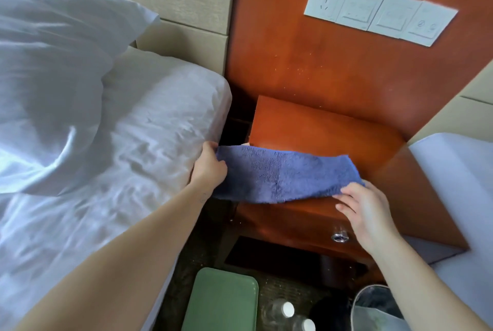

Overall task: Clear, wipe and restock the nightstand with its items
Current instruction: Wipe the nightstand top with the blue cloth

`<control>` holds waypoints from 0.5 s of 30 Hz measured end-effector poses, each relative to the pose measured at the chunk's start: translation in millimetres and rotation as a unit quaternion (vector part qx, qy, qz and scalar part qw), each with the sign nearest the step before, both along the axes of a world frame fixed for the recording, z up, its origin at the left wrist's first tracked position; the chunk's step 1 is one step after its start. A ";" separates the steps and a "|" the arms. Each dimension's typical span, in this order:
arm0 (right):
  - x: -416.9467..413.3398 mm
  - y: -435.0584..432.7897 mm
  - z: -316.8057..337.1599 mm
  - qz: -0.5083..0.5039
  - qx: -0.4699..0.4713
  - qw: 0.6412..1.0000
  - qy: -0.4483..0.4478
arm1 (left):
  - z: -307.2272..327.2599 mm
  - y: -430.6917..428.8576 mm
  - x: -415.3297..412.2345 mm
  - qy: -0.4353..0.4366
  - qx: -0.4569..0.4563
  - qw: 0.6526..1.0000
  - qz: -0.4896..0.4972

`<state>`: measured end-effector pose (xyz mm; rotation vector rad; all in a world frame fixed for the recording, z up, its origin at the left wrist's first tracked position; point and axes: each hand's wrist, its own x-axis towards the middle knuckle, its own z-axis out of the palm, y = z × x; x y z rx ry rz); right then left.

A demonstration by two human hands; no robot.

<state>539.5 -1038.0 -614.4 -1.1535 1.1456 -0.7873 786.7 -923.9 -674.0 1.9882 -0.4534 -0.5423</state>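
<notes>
A blue cloth [282,173] is stretched across the front left part of the reddish wooden nightstand [333,133]. My left hand [208,167] grips the cloth's left end beside the mattress. My right hand [365,210] holds its right end at the nightstand's front edge, fingers partly under the fabric. Nothing stands on the nightstand's top. On the floor below sit a green tray [221,301] and two clear water bottles with white caps [288,309].
A white bed with a pillow [80,90] fills the left. A second bed's edge [458,170] is at the right. A bin with a clear liner [373,306] stands at the lower right. A switch and socket panel [378,10] is on the wooden wall panel. The drawer has a metal pull [340,237].
</notes>
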 end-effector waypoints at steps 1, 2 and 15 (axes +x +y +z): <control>-11.3 0.7 -10.4 -0.003 0.011 0.999 0.041 | -5.2 -0.6 -1.5 -0.017 0.021 1.000 -0.012; -19.5 0.3 -18.2 -0.020 0.013 0.997 0.077 | -10.1 -2.4 -2.8 -0.036 0.035 0.998 -0.025; 91.6 5.9 -48.0 0.317 -0.356 0.710 0.518 | -41.0 -15.8 -36.2 0.309 -0.272 0.898 -0.154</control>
